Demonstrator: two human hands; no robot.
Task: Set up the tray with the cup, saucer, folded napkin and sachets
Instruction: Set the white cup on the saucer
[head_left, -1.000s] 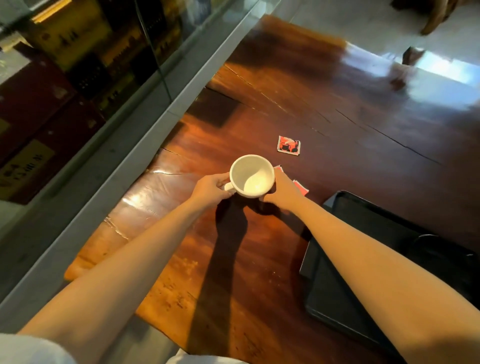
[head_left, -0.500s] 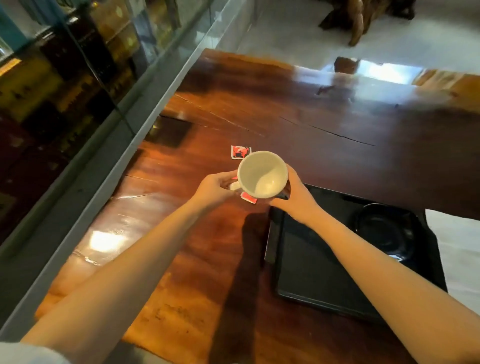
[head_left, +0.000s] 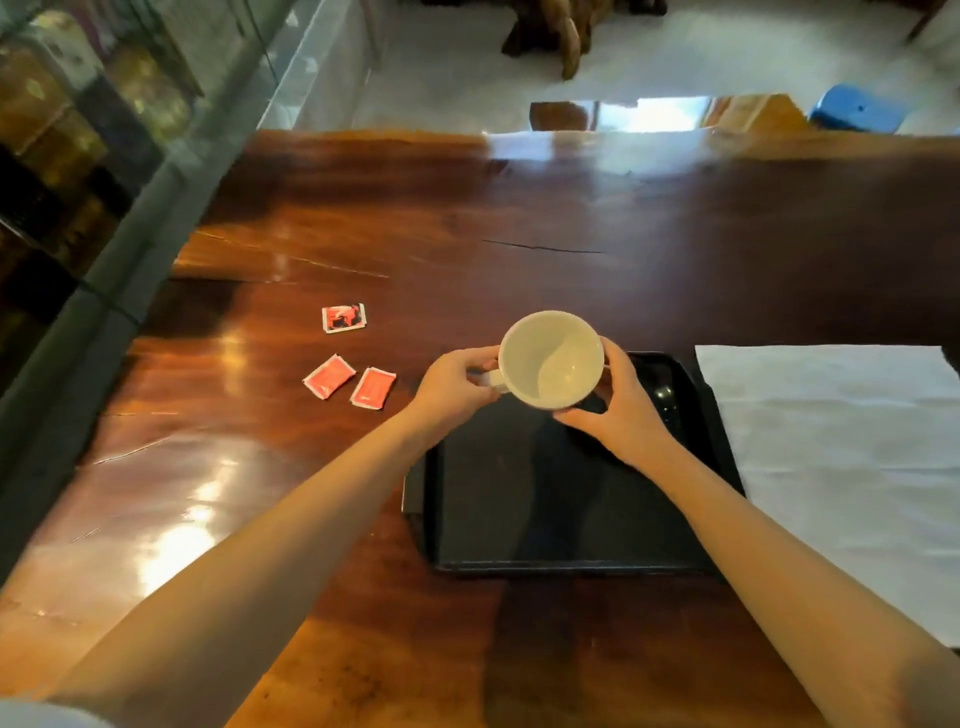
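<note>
A: Where's the cup (head_left: 551, 359)?
B: Held over the black tray (head_left: 519, 514), far end. Left hand (head_left: 457, 382) pinches the handle, right hand (head_left: 618, 410) wraps the side.
A: Sachets?
B: 3 red ones (head_left: 349, 374) on the counter (head_left: 260, 467), left of tray. White napkin (head_left: 841, 415) lies flat on the right.

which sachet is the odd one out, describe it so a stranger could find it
Start at the black tray on the wooden table and look left, past the left hand. Beyond the two plain red sachets lies the printed sachet, alone, farthest away: white-edged, with a red-and-black picture.
</note>
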